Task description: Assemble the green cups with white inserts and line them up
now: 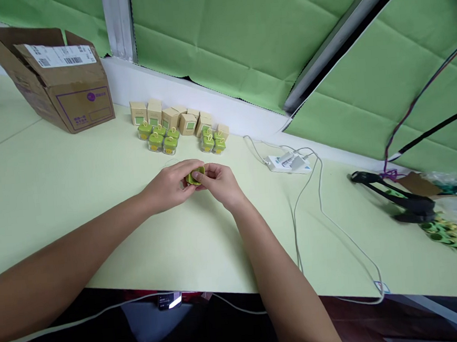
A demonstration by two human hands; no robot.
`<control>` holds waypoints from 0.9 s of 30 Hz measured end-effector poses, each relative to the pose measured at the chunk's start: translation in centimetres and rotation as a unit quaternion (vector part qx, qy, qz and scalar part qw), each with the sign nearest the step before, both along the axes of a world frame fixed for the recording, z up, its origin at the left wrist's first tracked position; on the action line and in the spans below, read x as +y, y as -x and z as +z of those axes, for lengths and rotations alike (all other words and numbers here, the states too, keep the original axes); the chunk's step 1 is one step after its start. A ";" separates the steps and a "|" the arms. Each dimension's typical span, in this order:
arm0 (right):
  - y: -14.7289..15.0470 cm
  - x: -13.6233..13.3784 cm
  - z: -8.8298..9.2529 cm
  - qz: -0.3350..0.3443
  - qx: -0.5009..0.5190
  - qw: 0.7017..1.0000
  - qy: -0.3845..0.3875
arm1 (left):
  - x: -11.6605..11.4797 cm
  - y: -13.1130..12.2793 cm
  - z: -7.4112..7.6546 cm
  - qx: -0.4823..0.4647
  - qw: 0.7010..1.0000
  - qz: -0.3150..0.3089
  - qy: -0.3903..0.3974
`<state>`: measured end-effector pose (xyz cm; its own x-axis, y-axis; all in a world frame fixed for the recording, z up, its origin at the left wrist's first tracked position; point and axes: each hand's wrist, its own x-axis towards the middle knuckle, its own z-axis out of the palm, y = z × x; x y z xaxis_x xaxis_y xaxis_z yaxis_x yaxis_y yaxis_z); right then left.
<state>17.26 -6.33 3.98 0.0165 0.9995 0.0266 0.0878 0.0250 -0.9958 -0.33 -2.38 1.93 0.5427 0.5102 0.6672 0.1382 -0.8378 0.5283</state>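
Both hands meet over the middle of the table around a small green lid (192, 179), its hollow inner side facing up toward me. My left hand (169, 187) grips its left side, fingers wrapped round the edge. The thumb of my right hand (222, 184) presses inside the lid while the fingers curl behind it. Beyond the hands stand several small clear jars (155, 141) with green lids and yellow loops on top. A second cluster of the same jars (207, 142) stands to the right. Fingers hide part of the held lid.
Small kraft boxes (155, 112) line the wall behind the jars. A large open carton (82, 95) stands at the back left. On the right lie a white power strip (289, 163) with loose cables, a black frame-like object (402, 199) and green pieces (449, 235).
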 end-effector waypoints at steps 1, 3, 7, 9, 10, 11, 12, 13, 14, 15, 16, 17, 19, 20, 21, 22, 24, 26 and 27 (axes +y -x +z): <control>0.0 0.0 0.0 0.000 0.000 1.000 0.001 | 0.0 0.0 0.1 0.003 1.000 -0.003 0.003; 0.1 0.0 -0.2 -0.007 -0.006 1.000 -0.008 | -0.1 0.0 0.2 0.004 1.000 -0.012 0.004; 0.5 -0.1 -0.5 -0.023 -0.022 0.999 -0.034 | -0.2 0.0 0.2 -0.002 1.000 -0.019 0.006; 0.5 -0.1 -0.6 -0.026 -0.025 0.999 -0.034 | -0.2 0.0 0.1 -0.008 1.000 -0.016 0.009; 0.5 -0.1 -0.6 -0.024 -0.022 0.999 -0.030 | -0.1 0.0 0.0 -0.011 1.000 -0.015 0.010; 0.4 0.0 -0.5 -0.019 -0.017 0.999 -0.022 | -0.1 0.0 0.0 -0.011 1.000 -0.014 0.012; 0.3 0.0 -0.5 -0.011 -0.011 1.000 -0.013 | 0.0 0.0 0.0 -0.009 1.000 -0.015 0.014; 0.2 0.0 -0.4 -0.003 -0.004 1.000 -0.005 | 0.0 0.0 0.0 -0.006 1.000 -0.015 0.016; 0.1 0.0 -0.4 0.004 0.002 1.000 0.001 | 0.0 0.0 0.0 -0.004 1.000 -0.015 0.017; 0.0 0.0 -0.4 0.009 0.007 1.000 0.005 | 0.0 0.0 0.0 0.001 1.000 -0.016 0.019; -0.1 0.1 -0.3 0.013 0.010 1.000 0.008 | 0.0 0.0 0.1 0.005 1.000 -0.017 0.021; -0.1 0.1 -0.4 0.015 0.009 1.000 0.008 | -0.1 0.0 0.1 0.007 1.000 -0.017 0.022; 0.0 0.1 -0.4 0.011 0.000 1.000 0.003 | -0.1 0.0 0.1 0.007 1.000 -0.019 0.023; 0.0 0.0 -0.5 0.006 -0.008 1.000 -0.001 | -0.1 -0.1 0.1 0.005 1.000 -0.018 0.023; 0.0 0.0 -0.5 -0.001 -0.015 1.000 -0.007 | -0.1 -0.1 0.1 0.001 1.000 -0.017 0.023; 0.1 0.0 -0.5 -0.007 -0.020 1.000 -0.010 | -0.1 -0.1 0.0 -0.002 1.000 -0.016 0.023; 0.0 0.0 -0.4 -0.006 -0.018 1.000 -0.005 | 0.0 -0.1 0.0 0.001 1.000 -0.013 0.024; -0.2 0.1 -0.3 0.013 -0.004 1.000 0.011 | 0.1 0.0 -0.1 0.011 1.000 -0.011 0.023; -0.2 0.1 -0.3 0.023 0.003 1.000 0.020 | 0.1 0.0 -0.1 0.019 1.000 -0.012 0.021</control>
